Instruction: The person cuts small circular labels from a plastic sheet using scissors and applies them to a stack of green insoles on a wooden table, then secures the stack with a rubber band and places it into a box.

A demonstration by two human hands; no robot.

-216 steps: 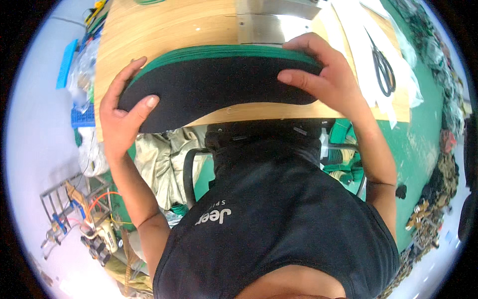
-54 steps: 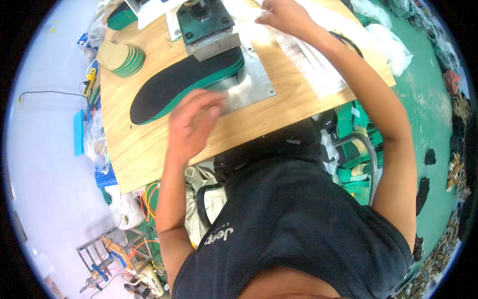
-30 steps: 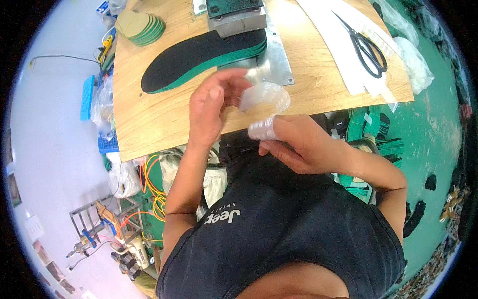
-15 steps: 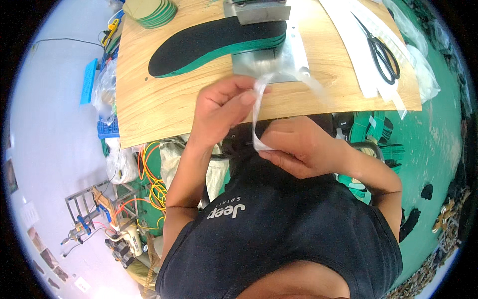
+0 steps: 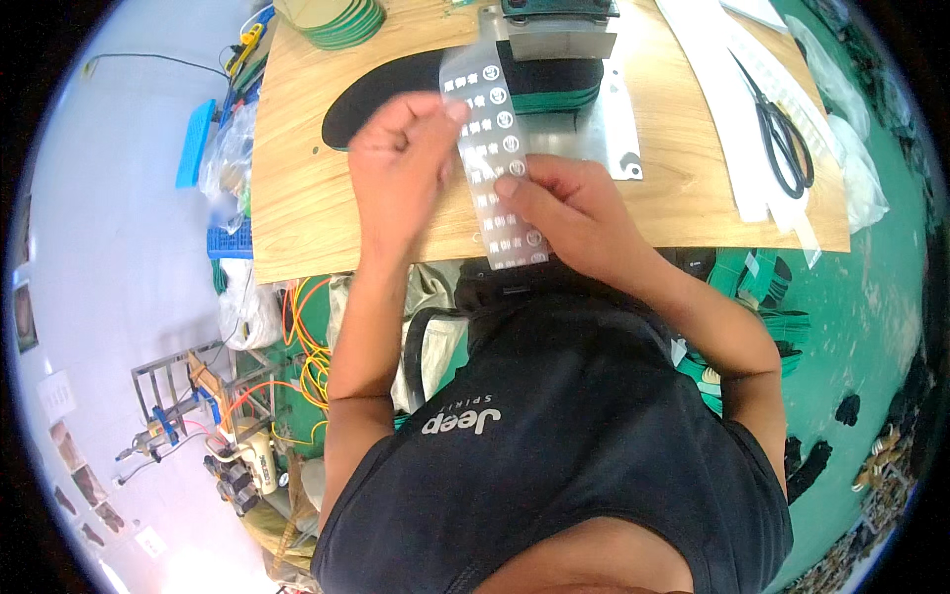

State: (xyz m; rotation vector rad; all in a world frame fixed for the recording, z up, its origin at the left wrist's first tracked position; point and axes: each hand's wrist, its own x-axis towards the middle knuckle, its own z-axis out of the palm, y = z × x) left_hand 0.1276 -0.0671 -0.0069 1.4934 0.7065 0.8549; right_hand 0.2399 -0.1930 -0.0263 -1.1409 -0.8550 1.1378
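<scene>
A translucent strip of labels with rows of white printing hangs flattened between my hands, over the table's near edge. My right hand pinches its right edge, thumb on top. My left hand, slightly blurred, has curled fingers and its thumb tip on the strip's upper left edge. Behind the strip lies a stack of green insoles with a black top, partly covered by my left hand and the strip. The stack's right end sits under the metal block of a small press, above its silver base plate.
Black-handled scissors lie on white strips at the table's right. A pile of round green-edged pieces stands at the far left. Clear plastic bags hang by the right edge. Orange and yellow hoses lie on the floor at left.
The strip was looped and seen edge-on; now it is spread flat with its printing showing. My right hand has risen over the table, and my left has moved left and up.
</scene>
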